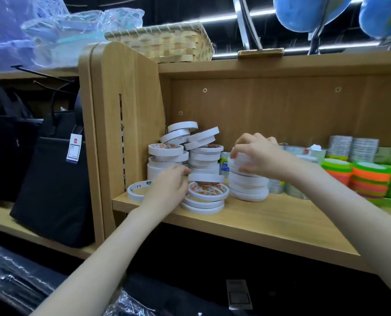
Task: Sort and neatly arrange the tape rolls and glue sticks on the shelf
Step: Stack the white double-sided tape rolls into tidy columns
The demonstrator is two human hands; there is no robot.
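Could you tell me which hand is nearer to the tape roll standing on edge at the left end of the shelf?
Left. The left hand is right beside the standing roll, partly covering it; the right hand grips a stack of rolls further right.

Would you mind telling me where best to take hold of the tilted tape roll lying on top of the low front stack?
Probably by its outer rim, pinched from above and the front. The tilted tape roll leans open face toward the camera on the low front stack, with the left hand touching its left side, so the right and front rim are free.
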